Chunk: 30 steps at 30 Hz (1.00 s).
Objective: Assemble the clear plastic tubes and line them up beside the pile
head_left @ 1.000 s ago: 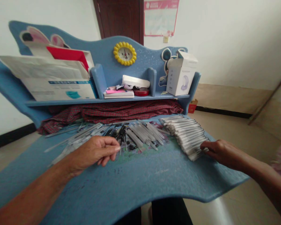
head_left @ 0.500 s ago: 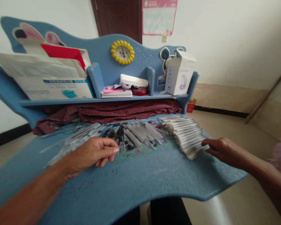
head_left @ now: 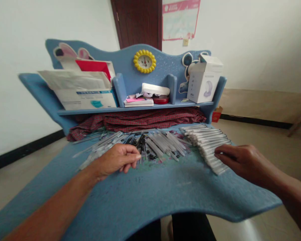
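Note:
My left hand (head_left: 121, 158) is closed in a pinch, thumb against curled forefinger, just in front of loose pen parts. Whatever its fingertips hold, if anything, is hidden. Around it lie clear pen barrels (head_left: 163, 144), dark caps and small black pieces (head_left: 152, 156), with more thin clear tubes (head_left: 100, 147) on the left. My right hand (head_left: 240, 159) is also closed, thumb and forefinger together over the right ends of a neat stack of pens (head_left: 205, 142). I cannot make out anything between those fingers. The stacked pens lie side by side, pale with dark ends.
The blue desk (head_left: 150, 190) has a curved front edge. Behind the pens lies a red checked cloth (head_left: 145, 118) under the shelf (head_left: 140, 109). The shelf holds a mask box (head_left: 87, 98), booklets (head_left: 138, 102), a red round tin (head_left: 161, 100) and a white box (head_left: 205, 82).
The view has shifted, so the desk appears farther right. My right hand has moved inward over the stack's right ends. My left hand keeps its pinch near the loose parts.

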Tool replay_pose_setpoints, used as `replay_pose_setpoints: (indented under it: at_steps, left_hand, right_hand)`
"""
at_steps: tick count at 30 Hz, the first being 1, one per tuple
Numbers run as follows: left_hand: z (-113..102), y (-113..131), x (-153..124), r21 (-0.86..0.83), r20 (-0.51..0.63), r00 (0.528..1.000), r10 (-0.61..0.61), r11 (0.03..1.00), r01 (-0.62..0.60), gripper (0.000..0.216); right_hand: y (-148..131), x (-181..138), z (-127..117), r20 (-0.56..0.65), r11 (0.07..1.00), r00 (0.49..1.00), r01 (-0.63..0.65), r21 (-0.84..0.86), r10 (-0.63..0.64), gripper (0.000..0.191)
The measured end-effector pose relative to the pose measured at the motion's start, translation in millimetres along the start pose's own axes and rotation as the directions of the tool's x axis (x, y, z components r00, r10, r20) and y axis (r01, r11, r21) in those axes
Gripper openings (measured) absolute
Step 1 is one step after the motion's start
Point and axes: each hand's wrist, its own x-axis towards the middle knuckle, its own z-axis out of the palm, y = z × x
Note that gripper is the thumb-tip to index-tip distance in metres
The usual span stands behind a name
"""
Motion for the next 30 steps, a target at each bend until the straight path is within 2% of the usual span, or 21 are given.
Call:
replay_pose_setpoints:
  at_steps: [5, 8, 12, 15, 20, 26, 30]
  left_hand:
    - [-0.7, -5.1, -1.8, -0.019, -0.03, 0.999, 0.021, 1.0, -0.022, 0.027]
    - [-1.2, -8.4, -2.0, -0.011, -0.071, 0.997, 0.036, 0.999, -0.036, 0.026]
    - [-2.3, -13.2, -0.3, 0.042, -0.137, 0.989, 0.048, 0.998, -0.043, 0.023]
    - [-4.1, -18.0, 2.0, 0.114, -0.202, 0.977, 0.067, 0.993, -0.044, 0.018]
    - [-9.1, -28.2, 5.2, 0.222, -0.293, 0.953, 0.081, 0.975, -0.014, 0.017]
    - [-15.5, -36.1, 6.7, 0.387, -0.335, 0.931, 0.145, 0.922, -0.004, 0.018]
    - [-18.4, -36.9, 6.7, 0.462, -0.352, 0.923, 0.157, 0.886, 0.025, 0.02]
  right_hand:
    - [-56.5, 25.0, 16.8, 0.125, 0.971, 0.967, 0.206, 0.123, -0.221, 0.023]
    - [-86.8, 45.6, 25.5, 0.157, 0.951, 0.94, 0.286, 0.12, -0.303, 0.024]
    - [-119.0, 80.0, 37.6, 0.208, 0.946, 0.925, 0.323, 0.016, -0.319, 0.022]
    - [-135.1, 104.6, 47.7, 0.281, 0.949, 0.917, 0.311, -0.055, -0.284, 0.019]
    - [-140.3, 123.6, 66.0, 0.354, 0.957, 0.912, 0.263, -0.122, -0.205, 0.02]
    - [-128.4, 122.0, 86.3, 0.323, 0.963, 0.943, 0.16, -0.219, -0.083, 0.026]
    - [-128.6, 121.7, 91.9, 0.311, 0.957, 0.948, 0.152, -0.247, -0.071, 0.028]
